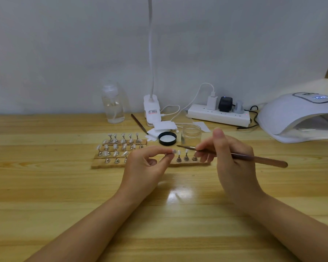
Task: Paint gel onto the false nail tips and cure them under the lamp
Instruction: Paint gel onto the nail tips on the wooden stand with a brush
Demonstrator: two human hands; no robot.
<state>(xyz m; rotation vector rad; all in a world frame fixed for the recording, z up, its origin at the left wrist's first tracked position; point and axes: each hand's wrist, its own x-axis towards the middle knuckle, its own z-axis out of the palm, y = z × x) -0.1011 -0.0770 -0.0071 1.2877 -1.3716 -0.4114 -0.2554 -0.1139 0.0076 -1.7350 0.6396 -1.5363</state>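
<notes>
Pinching a single false nail tip between thumb and fingertips, the left hand holds it raised just left of centre frame, over the near wooden strip. The right hand grips a brown-handled brush with curled fingers, thumb pointing up; the bristle end reaches left and sits just beside the held tip, though I cannot tell whether they touch. Behind the two hands, three metal pegs stand on that strip, partly hidden by the fingers.

To the left, more nail tips on pegs stand in rows on wooden strips, the nearest ones cut off by the left hand. Just behind the hands sit a black jar lid, lying flat, and an open clear glass jar, with white wipes and a second brush beyond them. Farther back along the wall stand a clear pump bottle, the white clip base of a desk light, and a white power strip carrying plugs. The white curing lamp sits at the right edge of the frame, well apart from the tip, its opening facing the hands. All rest on a light wooden worktop.
</notes>
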